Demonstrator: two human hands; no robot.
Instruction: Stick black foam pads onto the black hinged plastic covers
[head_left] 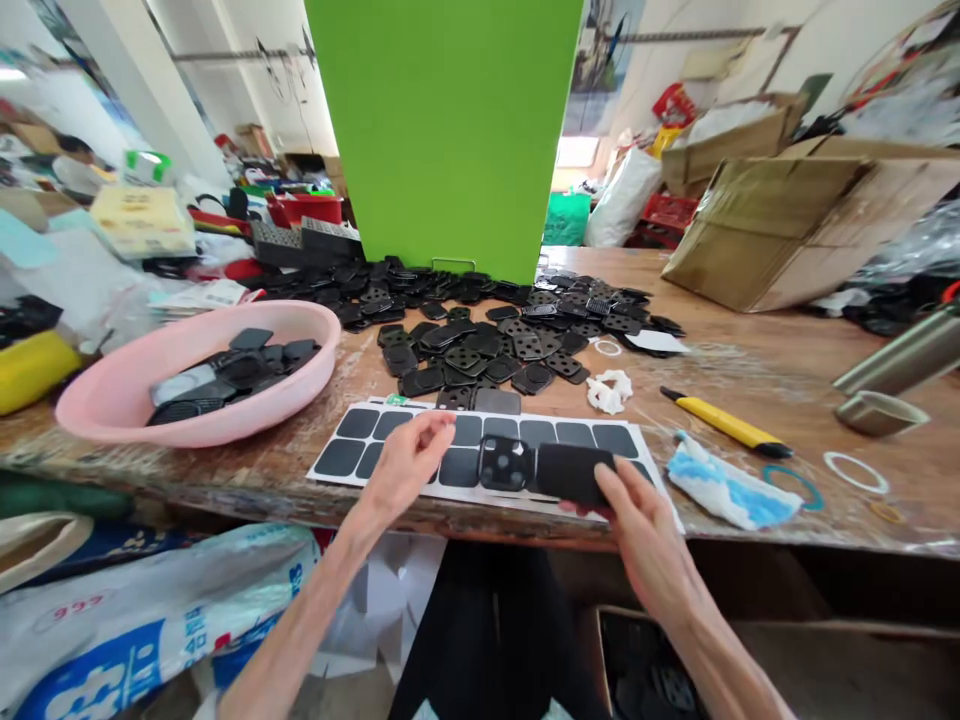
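A white sheet (319,474) bearing rows of black rounded-square pads lies at the table's front edge. Above it my right hand (637,500) grips a black folding plastic piece (574,474) by its right end. That piece has a plain panel beside a panel with round holes, and it is slightly blurred. My left hand (412,450) hovers over the left half of the sheet, apart from the black piece. Its thumb and fingertips are drawn together; whether anything small sits between them cannot be seen. Behind the sheet spreads a heap of similar black pieces (480,345).
A pink basin (202,425) with black pieces stands left. A green panel (450,130) rises behind the heap. To the right lie a yellow cutter (724,422), a blue-white cloth (731,485), rings and a metal cylinder (900,350). A cardboard box (780,230) stands farther back.
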